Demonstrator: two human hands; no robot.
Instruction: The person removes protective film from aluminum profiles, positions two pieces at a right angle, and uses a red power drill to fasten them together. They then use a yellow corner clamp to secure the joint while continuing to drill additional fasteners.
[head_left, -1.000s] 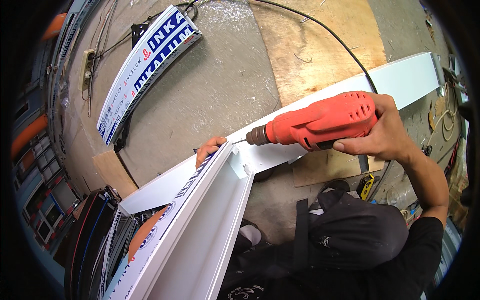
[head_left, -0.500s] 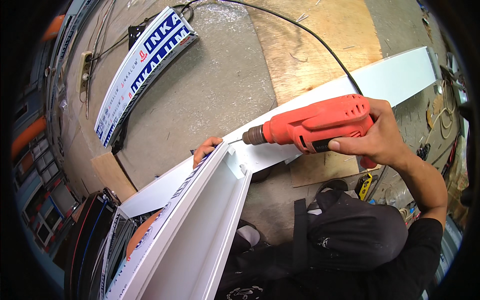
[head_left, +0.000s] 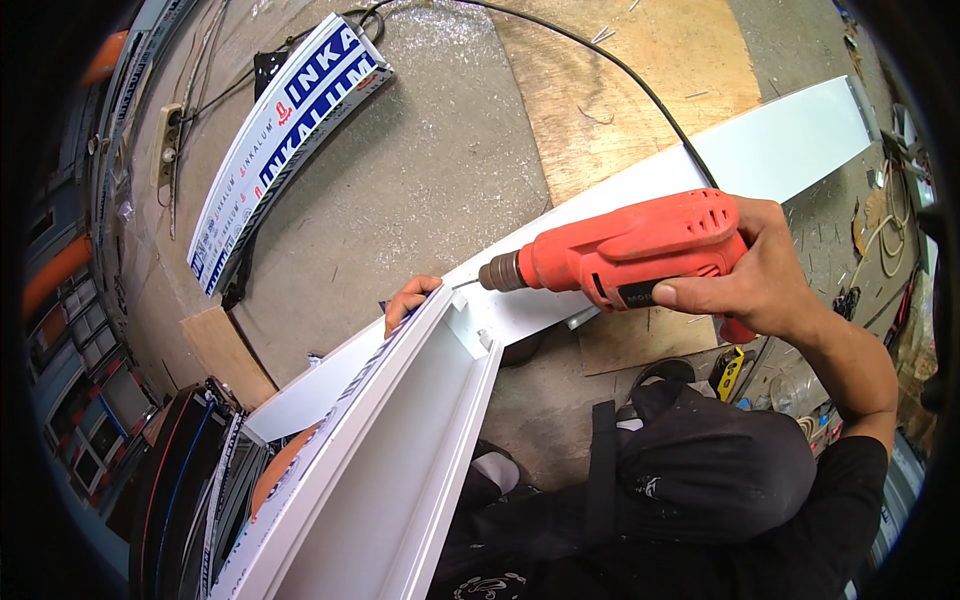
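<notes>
A red electric drill (head_left: 630,245) lies level in my right hand (head_left: 755,275), whose fingers wrap its handle while the thumb rests along the body. Its thin bit points left and meets the far end of a white channel profile (head_left: 385,430). My left hand (head_left: 408,300) grips that profile's outer side close to the bit; most of the left arm is hidden behind it. The channel's open side faces me, and its end stands against a longer white profile (head_left: 800,155) lying crosswise on the floor.
A printed white and blue profile piece (head_left: 290,150) lies at the far left, near a power strip (head_left: 168,147). Plywood (head_left: 600,90) is under part of the long profile. The drill's black cord (head_left: 640,85) arcs across the top. A yellow tool (head_left: 730,375) lies beside my knee.
The drill has shifted very slightly left. The long white profile has turned a little, its right end now slightly farther away. Both hands keep their grips.
</notes>
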